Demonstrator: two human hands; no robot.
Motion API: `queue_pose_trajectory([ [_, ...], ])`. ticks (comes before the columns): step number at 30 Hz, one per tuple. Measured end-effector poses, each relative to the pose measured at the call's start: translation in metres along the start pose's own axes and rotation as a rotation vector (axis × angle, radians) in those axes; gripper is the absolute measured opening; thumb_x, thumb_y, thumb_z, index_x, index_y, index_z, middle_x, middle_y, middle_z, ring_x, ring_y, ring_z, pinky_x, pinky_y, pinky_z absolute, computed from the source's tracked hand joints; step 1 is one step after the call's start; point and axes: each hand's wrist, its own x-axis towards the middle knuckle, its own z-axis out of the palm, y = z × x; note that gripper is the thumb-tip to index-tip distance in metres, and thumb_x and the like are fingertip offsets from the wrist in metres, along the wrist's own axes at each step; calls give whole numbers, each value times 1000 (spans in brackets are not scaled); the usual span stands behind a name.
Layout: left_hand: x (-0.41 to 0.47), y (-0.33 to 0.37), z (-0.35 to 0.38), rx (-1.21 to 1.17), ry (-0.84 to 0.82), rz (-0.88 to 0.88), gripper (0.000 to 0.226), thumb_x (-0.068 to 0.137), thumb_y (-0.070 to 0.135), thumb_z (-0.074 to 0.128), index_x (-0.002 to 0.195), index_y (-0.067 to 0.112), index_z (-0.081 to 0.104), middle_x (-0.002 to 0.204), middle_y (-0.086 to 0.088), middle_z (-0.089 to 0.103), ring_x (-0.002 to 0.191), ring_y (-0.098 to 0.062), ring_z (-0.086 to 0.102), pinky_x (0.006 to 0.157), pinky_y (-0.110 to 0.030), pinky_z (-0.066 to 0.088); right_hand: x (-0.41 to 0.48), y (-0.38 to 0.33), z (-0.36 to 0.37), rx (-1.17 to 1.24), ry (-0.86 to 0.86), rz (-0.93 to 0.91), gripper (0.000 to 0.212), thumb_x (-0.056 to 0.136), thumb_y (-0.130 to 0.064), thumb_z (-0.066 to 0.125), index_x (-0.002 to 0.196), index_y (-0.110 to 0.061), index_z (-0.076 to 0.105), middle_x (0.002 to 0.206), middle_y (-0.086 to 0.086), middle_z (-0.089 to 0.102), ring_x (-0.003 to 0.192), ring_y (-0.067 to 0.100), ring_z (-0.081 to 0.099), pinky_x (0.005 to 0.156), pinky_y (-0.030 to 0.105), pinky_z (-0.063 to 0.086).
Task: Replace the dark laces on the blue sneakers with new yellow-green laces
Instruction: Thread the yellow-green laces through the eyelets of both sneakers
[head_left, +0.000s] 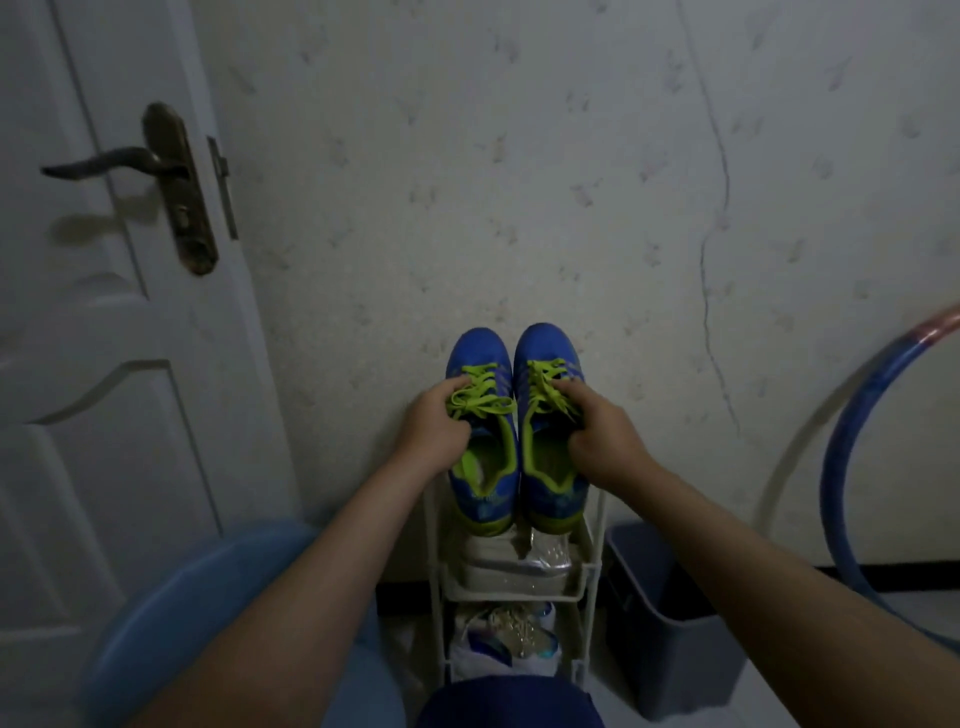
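Two blue sneakers are held side by side in front of a pale wall, toes pointing up and away. The left sneaker (480, 358) and the right sneaker (545, 351) both carry yellow-green laces (480, 402) and have yellow-green lining. My left hand (434, 423) grips the outer side of the left sneaker, fingers curled over its laces. My right hand (605, 431) grips the outer side of the right sneaker the same way. The heels hang just above the top of a white wire shoe rack (592, 571).
The rack's lower shelves hold pale shoes (511, 631). A white door with a brass handle (130, 161) stands at the left. A dark bin (670, 613) sits right of the rack, a blue hoop (852, 462) leans at the far right, and a blue round stool (208, 597) is lower left.
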Motion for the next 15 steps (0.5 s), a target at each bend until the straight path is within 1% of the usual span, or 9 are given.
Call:
queue_pose_trajectory([
  [1,10,0,2,-10,9,4,66,83,-8,53,139,27,52,135,-2,58,103,-13,58,73,-19,46,11,2,2,0,11,-1,81,73,13,45,145,-25,46,155,10,39,140,27,39,108,35,42],
  [4,41,-2,9,-20,45,15,65,83,-8,52,138,27,53,136,0,56,104,-8,52,79,-19,44,42,9,9,8,56,-13,82,73,14,44,146,-24,46,159,8,30,143,26,35,110,35,39],
  [6,59,-7,15,-28,56,21,64,84,-9,52,137,26,53,134,-1,57,106,-9,53,82,-19,44,59,17,16,4,75,-31,81,74,14,43,146,-23,46,160,7,27,144,26,33,111,37,38],
  [9,75,-17,23,-34,55,20,64,85,-10,52,138,26,53,132,-3,58,105,-14,56,84,-26,51,76,28,27,9,84,-35,79,75,14,43,144,-24,48,160,6,27,144,26,34,110,42,40],
  [11,85,-27,29,-34,47,20,64,85,-9,52,137,27,53,131,-4,58,106,-19,59,84,-31,54,85,36,35,4,84,-37,76,78,13,45,144,-23,48,160,7,27,143,26,34,110,39,39],
  [15,97,-44,39,-1,24,-1,63,85,-7,53,138,27,52,132,-5,58,108,-21,60,87,-32,54,94,50,50,-26,38,-14,75,79,12,46,144,-24,48,160,7,28,143,26,34,111,35,38],
])
